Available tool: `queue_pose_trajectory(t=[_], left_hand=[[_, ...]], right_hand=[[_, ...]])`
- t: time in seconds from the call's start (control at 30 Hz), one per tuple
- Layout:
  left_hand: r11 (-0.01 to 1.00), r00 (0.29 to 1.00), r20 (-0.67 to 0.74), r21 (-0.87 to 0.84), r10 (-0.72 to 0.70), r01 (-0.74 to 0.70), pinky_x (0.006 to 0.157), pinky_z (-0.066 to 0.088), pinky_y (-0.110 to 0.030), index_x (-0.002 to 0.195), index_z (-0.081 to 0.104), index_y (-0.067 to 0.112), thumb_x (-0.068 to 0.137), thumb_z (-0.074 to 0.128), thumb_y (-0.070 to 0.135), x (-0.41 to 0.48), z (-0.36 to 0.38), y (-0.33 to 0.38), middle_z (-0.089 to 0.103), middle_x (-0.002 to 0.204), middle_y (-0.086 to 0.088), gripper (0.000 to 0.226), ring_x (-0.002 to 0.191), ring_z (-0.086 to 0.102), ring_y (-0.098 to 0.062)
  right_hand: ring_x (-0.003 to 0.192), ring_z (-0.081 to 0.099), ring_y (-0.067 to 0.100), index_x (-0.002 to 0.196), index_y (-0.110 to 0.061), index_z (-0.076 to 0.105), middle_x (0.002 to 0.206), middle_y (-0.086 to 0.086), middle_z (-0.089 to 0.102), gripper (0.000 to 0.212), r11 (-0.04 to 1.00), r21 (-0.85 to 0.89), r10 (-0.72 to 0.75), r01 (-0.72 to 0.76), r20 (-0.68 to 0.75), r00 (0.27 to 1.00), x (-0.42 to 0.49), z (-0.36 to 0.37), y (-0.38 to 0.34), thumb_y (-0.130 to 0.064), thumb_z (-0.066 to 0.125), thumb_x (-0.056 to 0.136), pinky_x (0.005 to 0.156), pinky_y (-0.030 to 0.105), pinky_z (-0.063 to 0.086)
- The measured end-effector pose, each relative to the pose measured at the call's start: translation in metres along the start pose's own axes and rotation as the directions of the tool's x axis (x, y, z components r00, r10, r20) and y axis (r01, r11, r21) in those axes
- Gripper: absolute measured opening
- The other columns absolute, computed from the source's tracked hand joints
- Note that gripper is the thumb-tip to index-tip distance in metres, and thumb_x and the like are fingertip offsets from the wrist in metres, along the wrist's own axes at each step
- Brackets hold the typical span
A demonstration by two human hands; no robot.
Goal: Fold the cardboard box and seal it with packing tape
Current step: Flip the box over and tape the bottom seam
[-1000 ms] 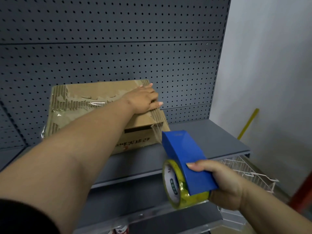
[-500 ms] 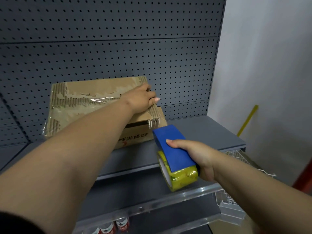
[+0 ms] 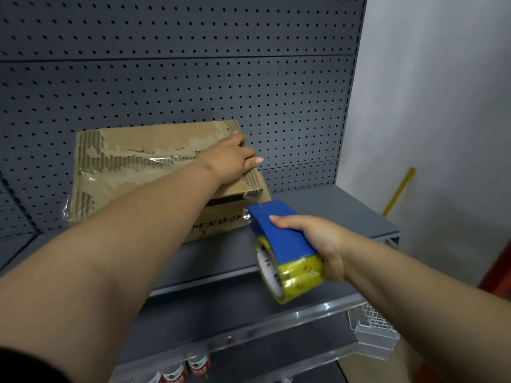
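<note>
So left hand [image 3: 231,158] lies flat, fingers spread, on the box [image 3: 143,172]; right hand [image 3: 312,241] is clamped round the dispenser [image 3: 279,233] at the box's 4 o'clock corner.

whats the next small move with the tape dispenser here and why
Probably press the blue tape dispenser nose onto the cardboard box at its near right corner. The right hand holds it just short of that corner, while the left hand presses the top flaps flat.
</note>
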State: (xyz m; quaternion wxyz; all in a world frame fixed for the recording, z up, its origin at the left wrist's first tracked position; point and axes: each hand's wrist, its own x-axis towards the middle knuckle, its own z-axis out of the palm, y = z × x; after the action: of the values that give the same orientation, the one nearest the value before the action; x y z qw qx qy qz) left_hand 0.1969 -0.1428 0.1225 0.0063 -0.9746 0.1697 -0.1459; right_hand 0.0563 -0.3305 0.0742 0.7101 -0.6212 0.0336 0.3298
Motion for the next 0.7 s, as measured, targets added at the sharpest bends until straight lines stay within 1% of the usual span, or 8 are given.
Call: queue_pose_trajectory(t=[0.1,0.17,0.27,0.4,0.5,0.57,0.63,0.7], left_hand=[[1.0,1.0,0.011,0.004,-0.01,0.01,0.114,0.023,-0.039,0.124,0.054,0.021,0.096,0.028,0.05,-0.001,-0.003,-0.003,0.022,0.154,-0.008,0.048,0.143,0.019,-0.026],[1.0,1.0,0.017,-0.01,-0.016,0.017,0.114,0.022,-0.04,0.123,0.054,0.022,0.096,0.029,0.051,-0.004,-0.002,-0.003,0.02,0.155,-0.006,0.047,0.144,0.015,-0.025],[1.0,1.0,0.025,0.002,-0.016,0.016,0.113,0.022,-0.039,0.13,0.048,0.021,0.095,0.03,0.052,-0.007,-0.005,-0.002,0.022,0.155,-0.007,0.05,0.145,0.014,-0.025],[0.997,0.997,-0.027,0.025,-0.075,0.076,0.107,0.03,-0.04,0.14,0.03,0.015,0.095,0.023,0.054,-0.013,-0.015,0.002,0.032,0.15,-0.012,0.06,0.133,0.037,-0.03],[0.996,0.996,0.018,0.004,-0.088,0.087,0.112,0.021,-0.038,0.146,0.023,0.018,0.097,0.018,0.051,-0.017,-0.018,-0.007,0.024,0.155,-0.008,0.059,0.14,0.026,-0.026],[0.999,0.997,0.046,-0.001,-0.054,0.054,0.115,0.014,-0.038,0.149,0.018,0.021,0.098,0.017,0.05,-0.017,-0.019,-0.015,0.016,0.158,-0.004,0.058,0.145,0.014,-0.02],[1.0,0.998,0.056,0.02,-0.015,0.014,0.118,0.009,-0.039,0.148,0.02,0.025,0.099,0.018,0.047,-0.019,-0.019,-0.02,0.008,0.159,0.003,0.054,0.146,0.007,-0.015],[0.999,0.998,0.068,0.042,-0.001,-0.002,0.118,0.006,-0.04,0.148,0.019,0.03,0.099,0.018,0.046,-0.023,-0.02,-0.023,0.002,0.159,0.009,0.051,0.146,0.004,-0.014]], right_hand=[[0.045,0.062,0.011,0.076,-0.01,0.067,0.059,0.002,0.068,0.023,0.989,-0.111,0.104,-0.093,0.102,0.989,0.006,0.02,0.029,-0.031,0.062,0.083,0.049,0.019,0.051],[0.047,0.063,0.012,0.082,-0.008,0.069,0.063,0.004,0.07,0.023,0.997,-0.078,0.023,-0.024,-0.014,1.0,0.012,0.015,0.037,-0.031,0.066,0.081,0.049,0.021,0.051],[0.04,0.061,0.016,0.073,-0.007,0.067,0.056,0.007,0.068,0.02,0.992,0.019,-0.12,0.125,-0.191,0.974,0.008,-0.013,0.018,-0.026,0.066,0.082,0.041,0.021,0.049],[0.042,0.063,0.017,0.078,-0.008,0.067,0.055,0.004,0.069,0.019,0.965,-0.161,-0.249,0.208,-0.298,0.922,0.008,-0.043,-0.008,-0.027,0.068,0.08,0.042,0.022,0.05],[0.052,0.064,0.021,0.088,-0.006,0.066,0.066,0.008,0.07,0.022,0.952,-0.248,-0.262,0.182,-0.342,0.902,0.027,-0.056,-0.023,-0.026,0.068,0.079,0.053,0.028,0.052],[0.068,0.064,0.025,0.094,-0.005,0.064,0.081,0.011,0.068,0.03,0.886,-0.444,-0.32,0.131,-0.382,0.867,0.047,-0.065,-0.031,-0.03,0.069,0.078,0.064,0.032,0.051],[0.08,0.06,0.027,0.095,-0.007,0.058,0.09,0.01,0.062,0.032,0.747,-0.663,-0.391,0.048,-0.379,0.839,0.067,-0.07,-0.036,-0.034,0.067,0.08,0.069,0.034,0.047],[0.085,0.054,0.026,0.099,-0.008,0.053,0.094,0.009,0.055,0.036,0.6,-0.797,-0.421,-0.069,-0.388,0.82,0.089,-0.075,-0.041,-0.038,0.064,0.082,0.07,0.032,0.042]])
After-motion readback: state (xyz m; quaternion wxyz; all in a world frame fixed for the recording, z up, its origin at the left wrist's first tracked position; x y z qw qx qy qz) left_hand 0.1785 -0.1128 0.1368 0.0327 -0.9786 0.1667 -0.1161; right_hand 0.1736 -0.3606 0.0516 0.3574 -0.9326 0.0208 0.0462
